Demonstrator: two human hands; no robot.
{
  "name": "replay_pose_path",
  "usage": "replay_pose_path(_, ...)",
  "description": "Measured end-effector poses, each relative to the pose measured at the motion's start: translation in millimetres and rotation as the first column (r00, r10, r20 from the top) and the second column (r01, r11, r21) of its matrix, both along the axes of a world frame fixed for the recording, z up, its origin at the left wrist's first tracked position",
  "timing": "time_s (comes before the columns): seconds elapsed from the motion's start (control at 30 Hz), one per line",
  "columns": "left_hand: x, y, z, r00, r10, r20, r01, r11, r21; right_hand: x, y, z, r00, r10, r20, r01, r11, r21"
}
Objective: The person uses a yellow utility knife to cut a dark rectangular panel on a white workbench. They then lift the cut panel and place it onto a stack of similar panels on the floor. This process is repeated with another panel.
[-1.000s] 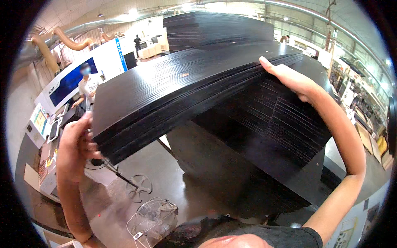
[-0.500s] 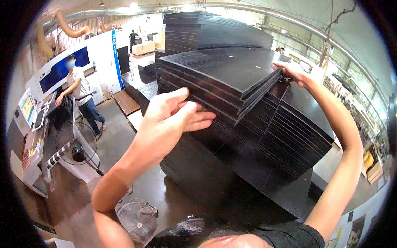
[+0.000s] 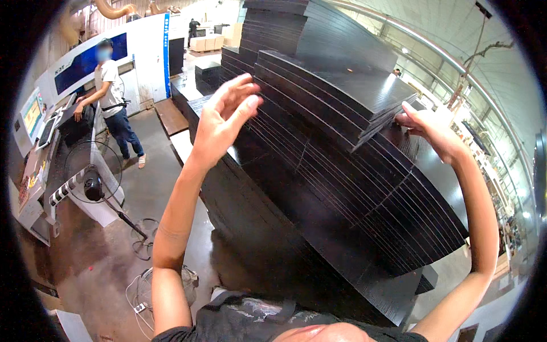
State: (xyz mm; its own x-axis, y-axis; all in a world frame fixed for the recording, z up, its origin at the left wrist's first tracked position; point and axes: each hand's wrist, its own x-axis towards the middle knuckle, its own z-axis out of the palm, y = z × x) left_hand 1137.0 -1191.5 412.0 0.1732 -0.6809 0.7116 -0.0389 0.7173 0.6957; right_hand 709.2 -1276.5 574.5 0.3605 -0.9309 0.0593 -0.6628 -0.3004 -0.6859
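Several black boards (image 3: 319,94) lie one on another on top of a larger stack of black boards (image 3: 342,182). My left hand (image 3: 225,119) is raised by the left front corner of the upper boards, fingers loosely bent and apart, gripping nothing. At their right end is my right hand (image 3: 433,134), its thumb up and fingers half curled close to the board edges. The thumb and fingers look parted, with no board seen between them. Whether its fingertips still touch an edge is hard to tell.
Behind rises a taller black board stack (image 3: 347,34). A person (image 3: 114,97) stands at left beside a white machine (image 3: 145,57). A standing fan (image 3: 94,182) and a floor fan (image 3: 171,290) are on the left. Another person (image 3: 194,31) is far back near pale boxes (image 3: 208,44).
The view has shifted, and the stacks sit differently in it. My left hand has risen away from the boards' front edge. My right hand has loosened from the right-hand corner it was gripping.
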Motion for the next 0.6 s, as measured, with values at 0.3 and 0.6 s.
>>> replay_pose_path(0.3,-2,-69,6,0.999,-0.017,-0.052,0.005,0.976,-0.218,89,162,-33,0.995,-0.028,0.091,0.038,0.992,-0.119)
replay_pose_path(0.6,3,-64,17,0.980,0.113,0.164,-0.045,0.929,-0.367,130,174,-84,0.927,-0.283,0.245,0.355,0.873,-0.335)
